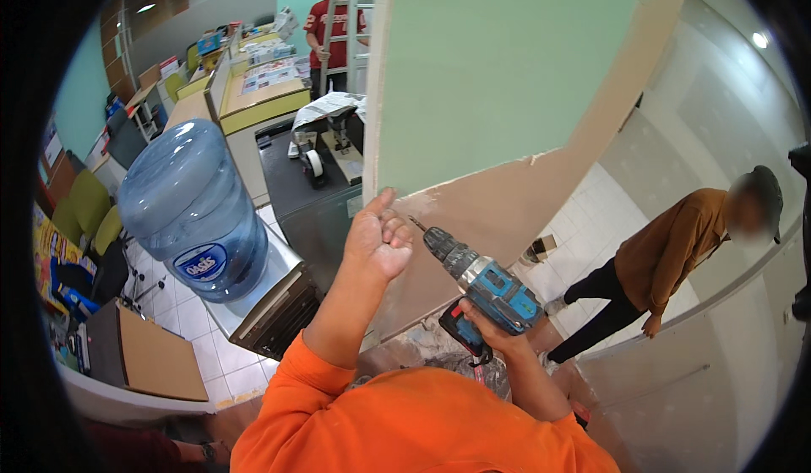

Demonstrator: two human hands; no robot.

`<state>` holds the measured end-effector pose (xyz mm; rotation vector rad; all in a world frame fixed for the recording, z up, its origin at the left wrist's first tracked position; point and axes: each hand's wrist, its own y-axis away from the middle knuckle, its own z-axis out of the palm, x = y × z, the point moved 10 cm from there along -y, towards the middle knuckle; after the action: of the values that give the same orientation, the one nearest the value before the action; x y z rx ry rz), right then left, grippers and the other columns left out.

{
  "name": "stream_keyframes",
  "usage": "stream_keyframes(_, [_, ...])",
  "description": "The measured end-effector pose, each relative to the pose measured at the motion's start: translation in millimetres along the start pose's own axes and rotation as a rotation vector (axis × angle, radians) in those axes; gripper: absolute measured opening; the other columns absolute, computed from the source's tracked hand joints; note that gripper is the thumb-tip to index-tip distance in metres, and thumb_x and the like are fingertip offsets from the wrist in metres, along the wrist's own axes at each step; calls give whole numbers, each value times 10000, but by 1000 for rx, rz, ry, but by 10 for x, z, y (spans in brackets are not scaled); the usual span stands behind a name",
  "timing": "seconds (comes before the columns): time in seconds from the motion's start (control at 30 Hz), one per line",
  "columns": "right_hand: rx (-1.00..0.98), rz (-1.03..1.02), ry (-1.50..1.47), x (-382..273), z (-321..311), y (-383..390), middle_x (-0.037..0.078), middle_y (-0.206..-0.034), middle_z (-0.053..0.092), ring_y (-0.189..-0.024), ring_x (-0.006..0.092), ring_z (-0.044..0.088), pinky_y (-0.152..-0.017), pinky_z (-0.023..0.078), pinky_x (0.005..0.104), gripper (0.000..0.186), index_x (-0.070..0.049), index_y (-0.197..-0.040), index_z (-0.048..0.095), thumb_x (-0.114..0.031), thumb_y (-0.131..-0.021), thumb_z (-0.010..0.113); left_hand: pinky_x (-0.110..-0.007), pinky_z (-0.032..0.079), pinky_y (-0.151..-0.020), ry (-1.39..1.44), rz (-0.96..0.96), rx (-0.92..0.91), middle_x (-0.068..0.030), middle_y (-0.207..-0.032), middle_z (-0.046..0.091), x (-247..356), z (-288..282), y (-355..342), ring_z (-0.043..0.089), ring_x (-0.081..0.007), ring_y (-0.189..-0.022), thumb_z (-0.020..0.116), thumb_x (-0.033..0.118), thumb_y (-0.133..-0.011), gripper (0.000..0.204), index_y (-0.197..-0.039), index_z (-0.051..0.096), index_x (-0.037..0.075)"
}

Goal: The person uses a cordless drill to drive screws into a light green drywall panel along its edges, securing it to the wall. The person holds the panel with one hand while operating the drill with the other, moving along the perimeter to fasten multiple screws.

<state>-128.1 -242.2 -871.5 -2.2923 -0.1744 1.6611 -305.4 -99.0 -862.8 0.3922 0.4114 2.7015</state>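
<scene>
My right hand (492, 331) is wrapped round the grip of a blue and black cordless drill (494, 285), whose thin bit (416, 223) points up and to the left toward the wall panel. My left hand (380, 243) is raised near the lower corner of that panel (498, 76), which is pale green above and bare brownish below. Its index finger stretches up to the panel's left edge, while the other fingers curl loosely over a palm with nothing in it. Whether the fingertip touches the edge I cannot tell. The drill bit ends just right of this hand.
A large blue water bottle (198, 211) stands on a dispenser (274, 304) at my left. Behind it are desks (253, 84) and green chairs (89, 198). A person in brown (672, 245) stands at the right; another in red (325, 29) is behind a ladder (335, 17).
</scene>
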Motion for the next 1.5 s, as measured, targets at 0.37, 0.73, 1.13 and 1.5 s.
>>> stream_keyframes(0.37, [65, -6, 17, 201, -147, 204, 51, -922, 711, -838, 164, 672, -741, 536, 337, 195, -51, -1044, 705, -162, -904, 783, -247, 229, -393, 147, 31, -16, 62, -569, 284, -26, 158, -47, 262, -81, -427, 474, 99, -1012, 119, -897, 479, 66])
stream_keyframes(0.73, [23, 56, -98, 292, -105, 340, 37, -817, 651, -678, 127, 634, -627, 527, 287, 155, -24, -1070, 633, -67, -943, 711, -249, 232, -397, 31, 85, -68, 64, -593, 289, -20, 83, -32, 259, -83, -444, 509, 141, -1014, 125, -1078, 547, 40])
stream_keyframes(1.13, [146, 175, -253, 553, -467, 591, 19, -742, 644, -649, 120, 630, -598, 504, 289, 122, -53, -916, 656, -129, -929, 751, -261, 210, -436, -358, 224, 144, 48, -675, 320, 265, 57, 7, 250, -75, -477, 592, 75, -937, 116, -1036, 590, 14])
stream_keyframes(1.5, [152, 167, -364, 757, -836, 807, 22, -733, 633, -665, 126, 618, -616, 496, 304, 128, -54, -912, 653, -141, -932, 746, -254, 189, -405, -273, 456, 228, 73, -602, 258, 208, 224, 62, 201, -81, -428, 487, 26, -924, 134, -830, 472, 119])
